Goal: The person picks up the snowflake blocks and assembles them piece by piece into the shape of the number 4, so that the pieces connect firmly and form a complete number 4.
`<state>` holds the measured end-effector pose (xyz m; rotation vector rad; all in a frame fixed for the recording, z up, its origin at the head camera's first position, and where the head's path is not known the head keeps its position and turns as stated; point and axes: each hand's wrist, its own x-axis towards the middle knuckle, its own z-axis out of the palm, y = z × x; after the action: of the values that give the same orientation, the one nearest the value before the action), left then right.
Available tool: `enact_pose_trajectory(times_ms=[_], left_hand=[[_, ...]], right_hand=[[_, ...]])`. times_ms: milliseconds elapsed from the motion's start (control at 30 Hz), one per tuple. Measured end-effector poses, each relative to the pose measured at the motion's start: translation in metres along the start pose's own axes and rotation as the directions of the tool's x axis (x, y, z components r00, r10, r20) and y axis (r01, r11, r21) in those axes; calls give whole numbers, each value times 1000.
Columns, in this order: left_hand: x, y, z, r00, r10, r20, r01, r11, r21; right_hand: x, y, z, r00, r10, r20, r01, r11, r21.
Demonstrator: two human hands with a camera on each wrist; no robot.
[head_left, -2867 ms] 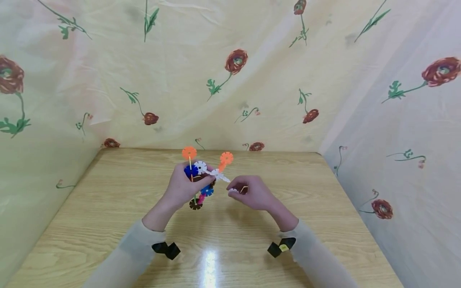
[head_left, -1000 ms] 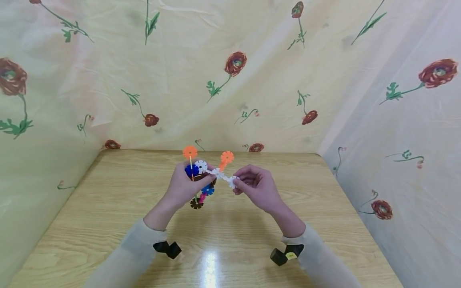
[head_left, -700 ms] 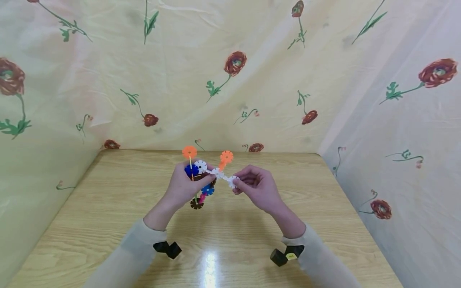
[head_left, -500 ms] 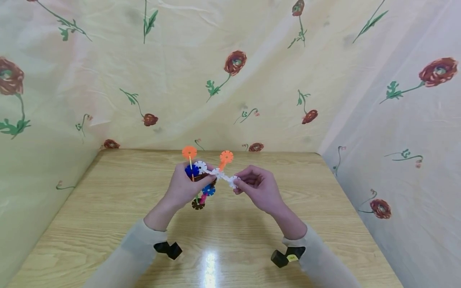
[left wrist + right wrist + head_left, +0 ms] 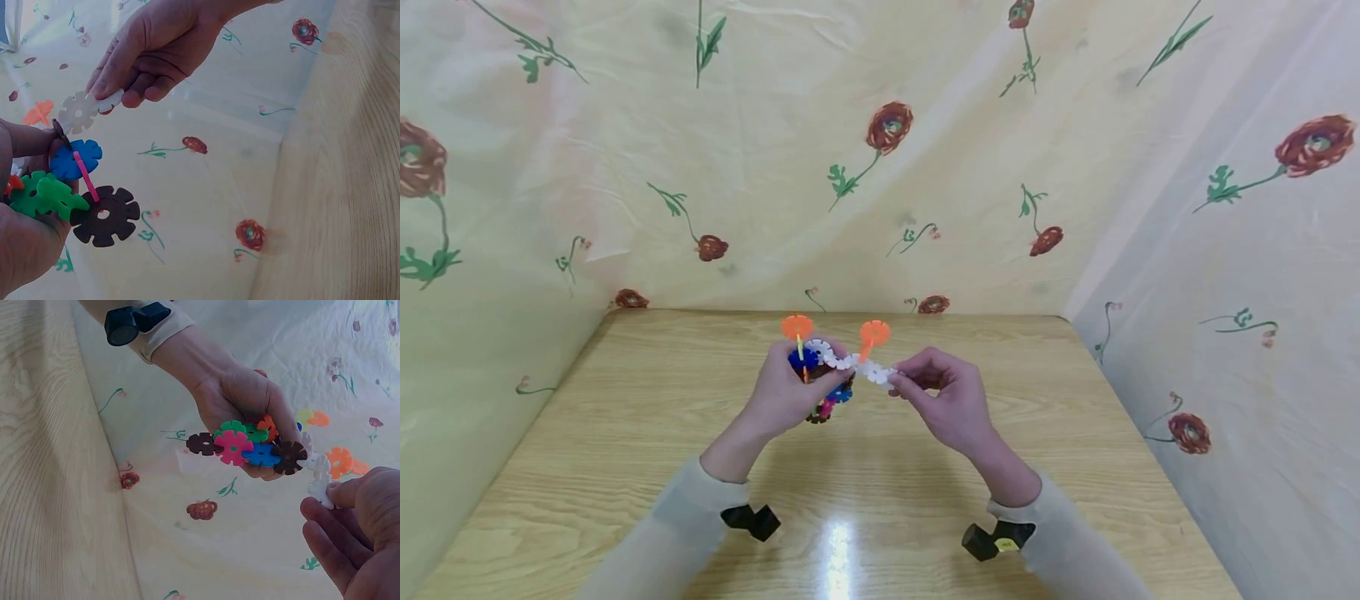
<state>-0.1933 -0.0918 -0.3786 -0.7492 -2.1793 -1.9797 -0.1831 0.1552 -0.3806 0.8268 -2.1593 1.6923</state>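
Observation:
My left hand (image 5: pixel 778 398) grips a joined cluster of notched plastic discs above the table. Two orange discs (image 5: pixel 797 327) stick up at its far side, beside a dark blue disc (image 5: pixel 803 359). Green, pink, bright blue and brown discs (image 5: pixel 289 457) hang along the underside, clearest in the right wrist view. A short row of white discs (image 5: pixel 876 373) reaches out from the cluster to the right. At the outer end of that row, my right hand (image 5: pixel 951 404) pinches a white disc (image 5: pixel 321 492) between thumb and fingers. The left palm hides part of the cluster.
Below both hands is a wood-grain table (image 5: pixel 865 500) with a bright light reflection near its front. A floral cloth (image 5: pixel 775 167) hangs behind it and at both sides. Each wrist wears a small black camera (image 5: pixel 980 542).
Earlier, the right fingers were curled over a white disc near the row's end; now they pinch the end disc from the side. The cluster has just tilted, its lower brown disc swinging up and away.

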Motion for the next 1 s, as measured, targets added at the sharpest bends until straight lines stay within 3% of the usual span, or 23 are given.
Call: enact_pose_trajectory(times_ms=[233, 467, 600, 700, 800, 900, 1000], left_hand=[[0, 2, 1, 1000, -14, -9, 14, 1000, 10], [3, 0, 2, 988, -155, -17, 155, 988, 2], [4, 0, 4, 980, -193, -43, 194, 980, 34], [0, -3, 10, 980, -190, -58, 194, 978, 79], [-6, -9, 20, 981, -176, -79, 189, 961, 200], [-10, -17, 28, 989, -114, -95, 139, 932, 334], [-10, -22, 30, 993, -52, -105, 90, 911, 403]], right_hand=[[1, -1, -1, 1000, 22, 8, -22, 999, 48], [-1, 7, -5, 986, 132, 99, -148, 972, 182], [-3, 9, -8, 968, 232, 96, -248, 939, 237], [-6, 12, -9, 958, 279, 68, -287, 922, 260], [-10, 15, -8, 944, 324, 61, -327, 900, 288], [-16, 16, -4, 927, 362, 96, -373, 874, 312], [-22, 18, -1, 918, 370, 145, -396, 881, 259]])
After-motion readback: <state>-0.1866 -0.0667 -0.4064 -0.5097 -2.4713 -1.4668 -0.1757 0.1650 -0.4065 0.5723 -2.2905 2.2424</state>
